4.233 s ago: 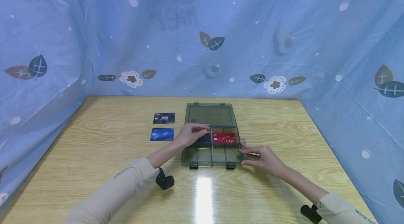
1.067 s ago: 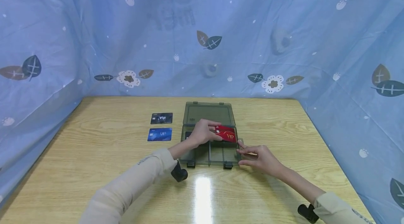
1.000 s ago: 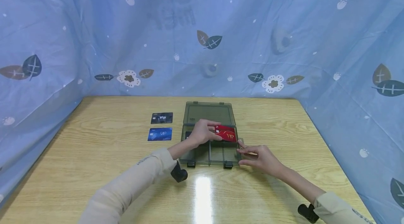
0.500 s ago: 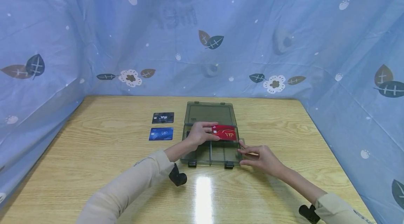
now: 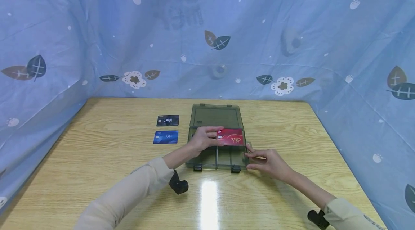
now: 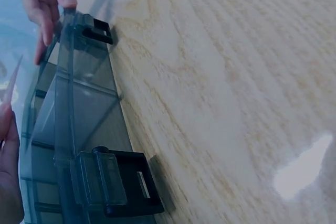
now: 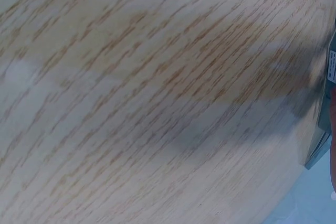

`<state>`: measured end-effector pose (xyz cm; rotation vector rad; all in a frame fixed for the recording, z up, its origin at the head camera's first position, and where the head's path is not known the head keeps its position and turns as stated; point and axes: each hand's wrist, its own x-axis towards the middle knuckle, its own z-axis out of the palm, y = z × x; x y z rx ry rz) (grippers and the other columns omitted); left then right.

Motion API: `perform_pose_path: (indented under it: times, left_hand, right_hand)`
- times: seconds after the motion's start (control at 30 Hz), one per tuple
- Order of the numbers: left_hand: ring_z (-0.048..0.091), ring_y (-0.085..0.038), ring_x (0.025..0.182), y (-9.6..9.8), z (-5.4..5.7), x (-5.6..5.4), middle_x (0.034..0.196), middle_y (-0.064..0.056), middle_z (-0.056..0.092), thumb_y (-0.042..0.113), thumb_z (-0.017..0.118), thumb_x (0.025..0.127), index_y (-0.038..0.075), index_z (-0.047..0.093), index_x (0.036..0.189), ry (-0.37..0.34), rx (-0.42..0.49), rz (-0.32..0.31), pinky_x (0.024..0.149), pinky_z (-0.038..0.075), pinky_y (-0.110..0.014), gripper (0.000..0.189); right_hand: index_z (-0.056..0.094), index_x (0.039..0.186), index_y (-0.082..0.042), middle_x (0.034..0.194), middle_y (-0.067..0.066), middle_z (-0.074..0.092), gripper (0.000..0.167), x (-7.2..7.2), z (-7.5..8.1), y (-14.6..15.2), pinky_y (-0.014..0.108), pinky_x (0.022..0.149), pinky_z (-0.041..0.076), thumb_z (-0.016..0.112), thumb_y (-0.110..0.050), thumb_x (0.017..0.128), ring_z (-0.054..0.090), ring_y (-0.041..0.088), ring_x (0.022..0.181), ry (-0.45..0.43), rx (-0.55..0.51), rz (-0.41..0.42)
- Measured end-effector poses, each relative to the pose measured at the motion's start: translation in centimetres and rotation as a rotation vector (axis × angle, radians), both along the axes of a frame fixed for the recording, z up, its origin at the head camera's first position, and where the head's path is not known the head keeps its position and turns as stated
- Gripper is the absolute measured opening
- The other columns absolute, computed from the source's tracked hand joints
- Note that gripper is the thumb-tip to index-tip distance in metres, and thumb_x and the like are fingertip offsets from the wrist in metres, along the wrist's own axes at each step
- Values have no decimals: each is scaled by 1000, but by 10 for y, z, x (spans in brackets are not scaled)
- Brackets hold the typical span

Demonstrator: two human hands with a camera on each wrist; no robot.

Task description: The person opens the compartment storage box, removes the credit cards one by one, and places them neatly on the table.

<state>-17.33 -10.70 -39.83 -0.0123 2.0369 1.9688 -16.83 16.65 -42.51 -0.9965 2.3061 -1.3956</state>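
The left hand [image 5: 201,139] pinches the red card [image 5: 231,137] over the back right of the box [image 5: 223,156]. The right hand [image 5: 270,163], fingers relaxed, touches the box's right side. 2 cards [image 5: 166,137] lie to the left.

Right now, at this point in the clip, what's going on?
A person's left hand pinches a red card over the back right part of the open box. The right hand touches the box's right side. A black card and a blue card lie on the table, left of the box.
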Motion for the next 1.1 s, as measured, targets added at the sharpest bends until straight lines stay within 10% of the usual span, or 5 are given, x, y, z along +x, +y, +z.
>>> perform_pose_path:
  times: [0.5,1.1]
  left_hand:
    - [65,-26,105,-24,6,12,125,-21,60,-3,72,82,4,55,135,-13,39,-54,87,52,-39,56]
    - [67,-19,98,-65,15,35,118,-15,66,4,77,79,9,57,134,-101,-2,52,86,53,-33,59]
  right_hand:
    - [65,109,14,129,31,50,37,-1,0,0,35,83,51,75,-8,81,45,42,121,4,-13,12]
    - [64,111,14,134,32,44,38,2,3,1,35,86,50,74,-9,82,46,42,121,-34,10,4]
